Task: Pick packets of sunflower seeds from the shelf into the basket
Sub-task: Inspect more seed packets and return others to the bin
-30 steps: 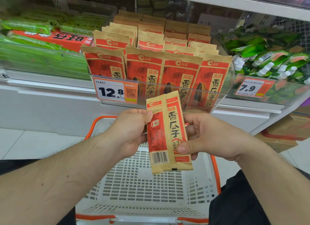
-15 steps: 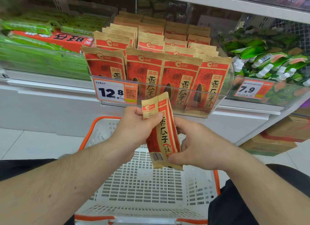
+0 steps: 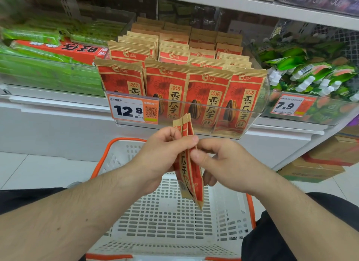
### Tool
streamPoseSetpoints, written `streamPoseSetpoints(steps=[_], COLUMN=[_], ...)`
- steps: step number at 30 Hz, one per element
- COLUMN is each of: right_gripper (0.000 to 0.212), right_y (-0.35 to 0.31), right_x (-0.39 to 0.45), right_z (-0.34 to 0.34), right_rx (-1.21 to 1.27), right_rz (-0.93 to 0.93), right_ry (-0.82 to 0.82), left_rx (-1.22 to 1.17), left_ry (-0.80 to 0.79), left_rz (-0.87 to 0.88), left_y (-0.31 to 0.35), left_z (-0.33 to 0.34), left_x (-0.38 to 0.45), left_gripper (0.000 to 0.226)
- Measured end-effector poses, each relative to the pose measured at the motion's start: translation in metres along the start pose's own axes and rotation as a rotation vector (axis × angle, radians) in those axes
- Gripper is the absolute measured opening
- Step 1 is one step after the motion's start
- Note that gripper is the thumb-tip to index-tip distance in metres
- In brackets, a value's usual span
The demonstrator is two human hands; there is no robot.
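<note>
Since the earlier frame, one packet [image 3: 188, 163] has turned edge-on to the camera, so its printed face is mostly hidden. Left hand [image 3: 165, 155] pinches its upper part in a thumb-and-finger grip; right hand [image 3: 225, 163] pinches its middle. Long axis runs near vertical, top toward the shelf [image 3: 58, 103], bottom over the basket [image 3: 174, 221]. Four front packets [image 3: 206, 97] stand on the shelf; rows behind are partly hidden. Two price tags [image 3: 134, 110] show.

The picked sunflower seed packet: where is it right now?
In the head view, centre frame, the packet hangs edge-on above the white basket, held between the left hand and right hand, below the shelf bin.
</note>
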State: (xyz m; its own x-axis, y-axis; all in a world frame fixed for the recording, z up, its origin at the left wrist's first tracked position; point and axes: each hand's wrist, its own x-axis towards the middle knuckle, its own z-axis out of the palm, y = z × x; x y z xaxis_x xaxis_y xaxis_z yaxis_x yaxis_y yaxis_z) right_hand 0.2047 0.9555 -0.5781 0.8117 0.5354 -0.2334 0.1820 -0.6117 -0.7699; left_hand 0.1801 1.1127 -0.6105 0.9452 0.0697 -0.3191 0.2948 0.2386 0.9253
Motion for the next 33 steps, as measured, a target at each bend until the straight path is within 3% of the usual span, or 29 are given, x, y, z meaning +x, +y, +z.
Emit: streamPoseSetpoints(steps=[3,10,16,20,26,30,33], right_gripper=[0.029,0.027,0.026,0.002,0.029,0.069,0.080], right_y=[0.001,0.003,0.001,0.003,0.006,0.007,0.006], right_x=[0.004,0.008,0.007,0.002,-0.002,-0.005,-0.007], right_z=[-0.001,0.002,0.000,-0.007,-0.013,-0.017,-0.018], right_rx=[0.017,0.118,0.103,0.080,0.052,-0.005,-0.017], right_rz=[0.034,0.094,0.094,0.024,-0.012,-0.013,-0.047], right_ry=[0.103,0.185,0.140,-0.018,-0.165,-0.285,-0.334], left_rx=[0.002,0.005,-0.016,-0.059,-0.068,-0.117,-0.147], left_ry=[-0.074,-0.122,-0.127,-0.131,-0.152,-0.127,-0.132], left_rz=[-0.026,-0.084,-0.092,-0.113,-0.093,-0.095,-0.101], left_y=[0.001,-0.001,-0.003,-0.003,-0.005,-0.007,-0.007], left_z=[0.000,-0.003,-0.004,-0.005,-0.007,-0.009,-0.010], left_x=[0.000,0.002,0.003,0.004,0.006,0.008,0.009], left_gripper=[0.024,0.009,0.006,0.011,0.010,0.013,0.012])
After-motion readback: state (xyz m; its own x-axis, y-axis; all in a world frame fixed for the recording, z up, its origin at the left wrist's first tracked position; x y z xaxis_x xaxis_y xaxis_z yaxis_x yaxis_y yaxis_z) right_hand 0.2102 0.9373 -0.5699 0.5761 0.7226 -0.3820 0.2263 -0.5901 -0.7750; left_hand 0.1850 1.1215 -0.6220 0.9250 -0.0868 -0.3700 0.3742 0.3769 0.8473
